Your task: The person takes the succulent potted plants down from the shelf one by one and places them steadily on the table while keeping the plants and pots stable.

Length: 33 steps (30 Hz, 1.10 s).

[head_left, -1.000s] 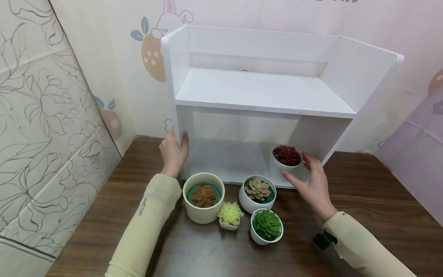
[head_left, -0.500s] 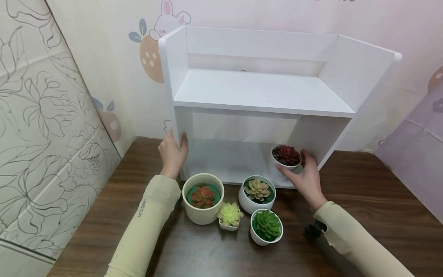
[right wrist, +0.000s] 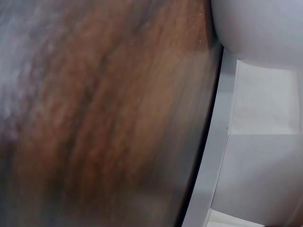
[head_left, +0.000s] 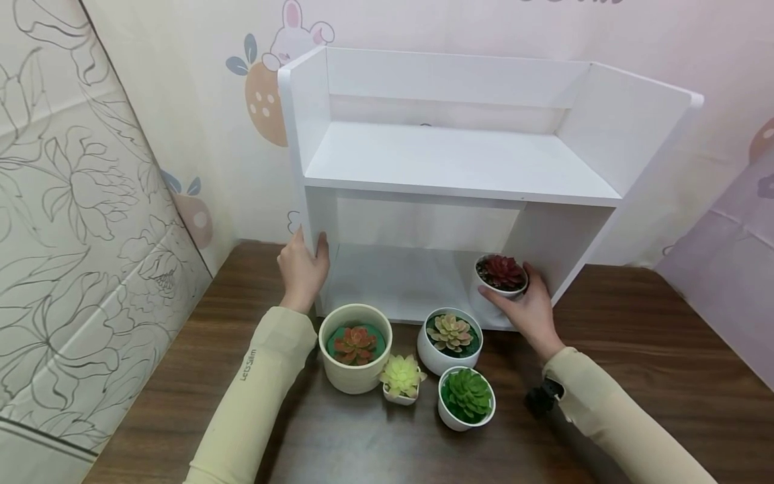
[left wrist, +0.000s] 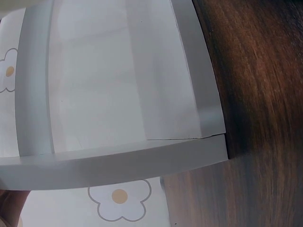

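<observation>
The right hand (head_left: 525, 308) curled round the red pot (head_left: 499, 288), which stood at the right end of the shelf's (head_left: 459, 161) lower level, close to the right wall. The fingers hid most of the pot's near side. The left hand (head_left: 304, 267) lay against the shelf's left wall, thumb on the front edge and fingers straight along the outside.

The right wrist view was blurred. It showed only the pot's white belly (right wrist: 260, 28) at the top corner, the shelf's front edge (right wrist: 213, 156) and the brown bench (right wrist: 104, 118), with no plant and no fingers in it. The left wrist view gave the shelf's wall (left wrist: 118, 94) close up and the bench (left wrist: 260, 94), with only a sliver of the hand at the bottom left corner.

Only the head view showed the 4 other pots on the bench before the shelf: cream (head_left: 354, 348), white (head_left: 449, 339), small yellow-green (head_left: 400, 379) and green (head_left: 466, 396).
</observation>
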Tool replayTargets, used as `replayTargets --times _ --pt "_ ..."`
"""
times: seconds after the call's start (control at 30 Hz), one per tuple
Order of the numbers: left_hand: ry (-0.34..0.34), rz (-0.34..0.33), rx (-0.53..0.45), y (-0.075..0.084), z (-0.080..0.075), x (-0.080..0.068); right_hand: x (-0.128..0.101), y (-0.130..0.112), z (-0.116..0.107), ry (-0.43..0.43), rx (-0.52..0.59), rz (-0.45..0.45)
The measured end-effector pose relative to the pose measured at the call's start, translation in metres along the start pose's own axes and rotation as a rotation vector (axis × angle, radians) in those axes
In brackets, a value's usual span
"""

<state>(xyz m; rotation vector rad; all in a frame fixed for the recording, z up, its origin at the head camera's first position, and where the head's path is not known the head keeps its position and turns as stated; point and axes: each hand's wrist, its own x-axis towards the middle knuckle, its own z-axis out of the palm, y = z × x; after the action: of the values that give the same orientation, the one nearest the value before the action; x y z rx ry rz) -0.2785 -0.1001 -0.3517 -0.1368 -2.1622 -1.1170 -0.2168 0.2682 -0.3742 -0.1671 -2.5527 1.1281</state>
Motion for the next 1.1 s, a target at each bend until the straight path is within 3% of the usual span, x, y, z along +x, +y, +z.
replayTargets --times 0.57,1.1 --pt "0.008 0.015 0.003 0.002 0.002 -0.001 -0.014 0.001 -0.005 0.067 -0.014 -0.043" --pt "0.01 -0.009 0.005 0.002 -0.001 0.001 -0.047 -0.003 -0.024 0.031 -0.003 -0.089"
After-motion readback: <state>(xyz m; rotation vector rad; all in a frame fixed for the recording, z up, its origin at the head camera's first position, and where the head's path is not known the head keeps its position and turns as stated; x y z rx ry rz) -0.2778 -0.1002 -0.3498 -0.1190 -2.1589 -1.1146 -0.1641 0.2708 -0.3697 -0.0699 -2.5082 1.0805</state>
